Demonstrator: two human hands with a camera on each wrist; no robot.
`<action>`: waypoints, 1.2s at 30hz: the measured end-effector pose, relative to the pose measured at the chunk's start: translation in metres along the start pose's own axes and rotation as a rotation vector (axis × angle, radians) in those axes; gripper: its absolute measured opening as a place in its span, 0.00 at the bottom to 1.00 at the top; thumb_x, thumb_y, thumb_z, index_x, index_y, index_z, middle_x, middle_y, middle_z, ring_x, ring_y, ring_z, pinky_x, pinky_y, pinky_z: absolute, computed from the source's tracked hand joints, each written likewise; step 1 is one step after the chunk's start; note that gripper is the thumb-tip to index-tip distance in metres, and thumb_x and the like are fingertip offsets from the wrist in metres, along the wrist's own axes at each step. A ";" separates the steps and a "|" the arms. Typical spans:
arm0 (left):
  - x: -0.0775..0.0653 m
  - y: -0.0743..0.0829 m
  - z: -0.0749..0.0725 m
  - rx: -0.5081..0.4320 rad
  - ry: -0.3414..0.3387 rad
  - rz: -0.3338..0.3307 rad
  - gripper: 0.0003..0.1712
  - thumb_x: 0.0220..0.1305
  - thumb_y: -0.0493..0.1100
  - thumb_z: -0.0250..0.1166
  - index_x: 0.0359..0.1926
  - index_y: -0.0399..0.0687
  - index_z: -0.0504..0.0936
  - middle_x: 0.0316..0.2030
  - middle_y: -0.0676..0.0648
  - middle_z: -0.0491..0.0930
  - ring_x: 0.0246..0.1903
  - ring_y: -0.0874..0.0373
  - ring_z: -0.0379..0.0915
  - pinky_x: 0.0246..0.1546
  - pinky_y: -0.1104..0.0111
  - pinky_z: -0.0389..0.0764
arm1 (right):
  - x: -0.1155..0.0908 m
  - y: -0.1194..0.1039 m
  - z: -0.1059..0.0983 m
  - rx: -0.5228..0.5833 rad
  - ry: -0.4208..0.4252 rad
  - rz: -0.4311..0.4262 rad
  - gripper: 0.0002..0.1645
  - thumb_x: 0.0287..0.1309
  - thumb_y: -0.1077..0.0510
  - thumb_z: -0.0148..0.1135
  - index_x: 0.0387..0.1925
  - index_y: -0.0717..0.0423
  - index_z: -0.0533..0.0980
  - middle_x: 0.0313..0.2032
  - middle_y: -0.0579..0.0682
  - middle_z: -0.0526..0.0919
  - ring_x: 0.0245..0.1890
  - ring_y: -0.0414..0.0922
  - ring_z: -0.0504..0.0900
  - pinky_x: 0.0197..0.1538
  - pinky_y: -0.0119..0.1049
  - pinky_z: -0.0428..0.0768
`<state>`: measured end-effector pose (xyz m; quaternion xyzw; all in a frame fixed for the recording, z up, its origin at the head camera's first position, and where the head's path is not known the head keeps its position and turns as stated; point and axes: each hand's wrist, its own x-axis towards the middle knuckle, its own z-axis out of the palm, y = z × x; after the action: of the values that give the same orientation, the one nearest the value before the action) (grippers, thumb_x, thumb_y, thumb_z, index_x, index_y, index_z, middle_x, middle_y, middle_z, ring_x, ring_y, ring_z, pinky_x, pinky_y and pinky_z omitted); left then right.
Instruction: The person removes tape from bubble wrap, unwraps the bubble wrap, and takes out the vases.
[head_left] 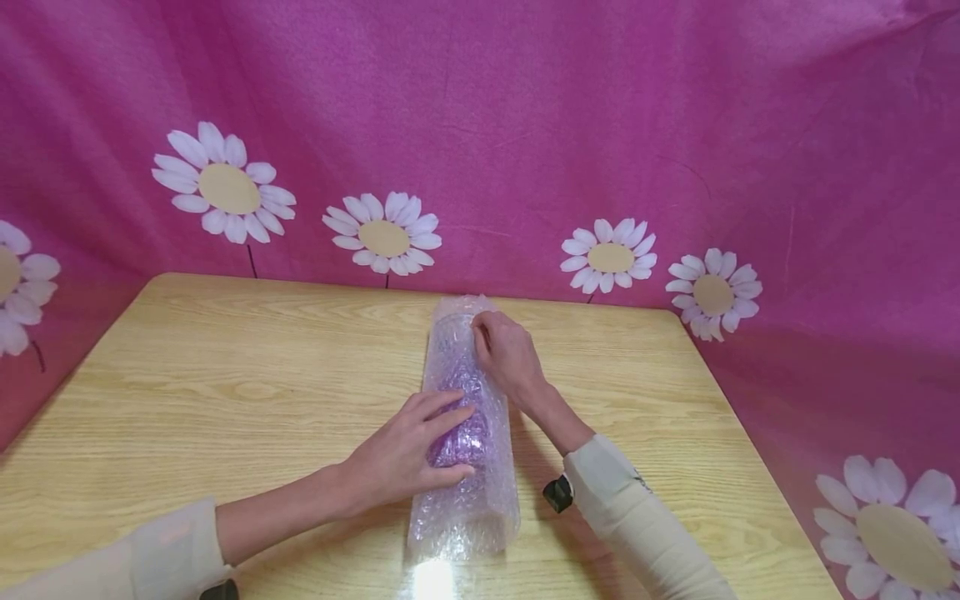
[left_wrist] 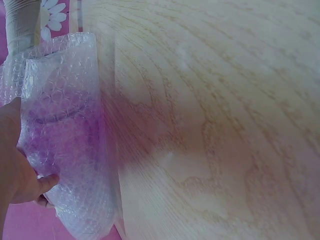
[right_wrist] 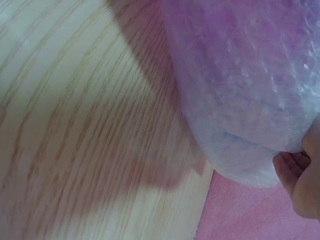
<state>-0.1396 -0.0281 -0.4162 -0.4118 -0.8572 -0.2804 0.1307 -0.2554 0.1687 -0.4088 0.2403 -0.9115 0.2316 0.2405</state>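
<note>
A long roll of clear bubble wrap (head_left: 495,500) lies on the table, pointing away from me. Something purple (head_left: 459,446) shows through its middle; the layers of wrap blur its kind. My left hand (head_left: 405,454) rests on the roll's left side with fingers and thumb spread over the purple part. In the left wrist view, its thumb and fingers lie against the bubble wrap (left_wrist: 75,195). Towards the far end, my right hand (head_left: 510,354) pinches the wrap's upper layer between thumb and curled fingers. The right wrist view shows this pinch close to the end of the bubble wrap (right_wrist: 240,115).
A light wood-grain table (head_left: 247,383) with rounded far corners carries the roll. Behind it and at both sides hangs a pink cloth (head_left: 495,125) printed with white daisies. The roll's far end reaches the table's back edge. Black bands (head_left: 558,493) sit at the sleeve cuffs.
</note>
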 end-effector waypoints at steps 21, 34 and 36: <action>-0.001 -0.001 -0.002 0.008 0.004 0.009 0.42 0.56 0.60 0.73 0.64 0.39 0.76 0.64 0.36 0.70 0.63 0.41 0.66 0.63 0.52 0.72 | 0.000 -0.003 -0.001 0.048 0.023 0.053 0.04 0.63 0.67 0.58 0.34 0.62 0.78 0.28 0.53 0.79 0.28 0.48 0.78 0.33 0.46 0.80; 0.001 0.001 -0.002 0.005 -0.008 0.006 0.42 0.55 0.60 0.73 0.64 0.39 0.76 0.65 0.36 0.70 0.63 0.42 0.66 0.62 0.53 0.73 | -0.001 0.002 -0.003 0.078 0.015 0.086 0.04 0.63 0.66 0.59 0.34 0.60 0.79 0.29 0.52 0.81 0.31 0.47 0.79 0.36 0.42 0.81; 0.001 0.000 -0.001 0.006 -0.009 0.005 0.42 0.56 0.60 0.73 0.64 0.39 0.76 0.64 0.36 0.70 0.63 0.42 0.66 0.62 0.53 0.73 | -0.001 0.002 -0.004 0.078 0.017 0.086 0.04 0.62 0.66 0.59 0.34 0.61 0.79 0.29 0.52 0.81 0.30 0.47 0.79 0.36 0.42 0.81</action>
<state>-0.1397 -0.0281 -0.4148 -0.4149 -0.8574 -0.2758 0.1288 -0.2545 0.1727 -0.4068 0.2080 -0.9092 0.2791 0.2284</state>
